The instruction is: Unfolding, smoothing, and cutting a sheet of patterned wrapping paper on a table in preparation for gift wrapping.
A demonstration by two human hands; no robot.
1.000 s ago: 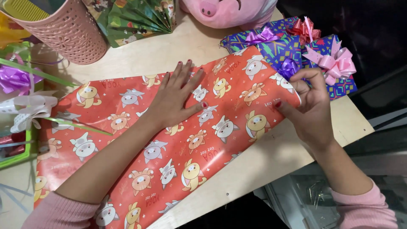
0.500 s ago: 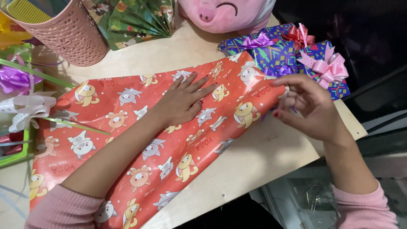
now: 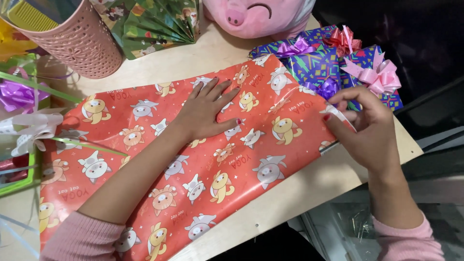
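A wooden table (image 3: 193, 63) carries a big sheet of red wrapping paper (image 3: 145, 159) printed with cartoon cats, and every place here is told from that sheet. It lies flat and open across the table, nothing set on it and no fold made, so by the look of it the wrapping has barely begun. Beyond its far edge sit a pink pig plush (image 3: 258, 17) and a pink perforated cup (image 3: 77, 41); at its far right corner stand blue gift boxes (image 3: 338, 65) already wrapped and bowed. On the sheet's middle the left hand (image 3: 205, 111) presses flat, fingers spread wide. At its right edge the right hand (image 3: 369, 128) pinches the paper's corner between narrowed fingertips, lifting it slightly
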